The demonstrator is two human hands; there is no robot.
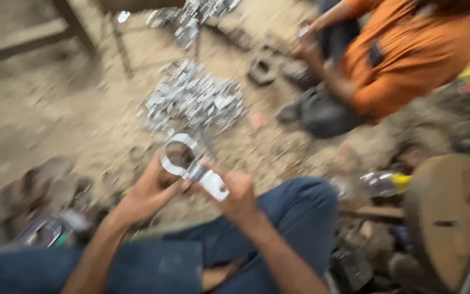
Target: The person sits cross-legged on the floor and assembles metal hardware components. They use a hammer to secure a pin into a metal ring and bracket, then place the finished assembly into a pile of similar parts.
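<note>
Both my hands hold one shiny metal pipe clamp above my knees. My left hand grips its round ring from below. My right hand pinches its flat tab end, which has a hole in it. A heap of similar silver clamps lies on the dirt floor just beyond the held one. The picture is blurred by motion.
Another person in an orange shirt sits at the upper right, handling a small part. A second pile of clamps lies at the top. A round rusty metal disc and a plastic bottle are at the right. A sandal rests at the left.
</note>
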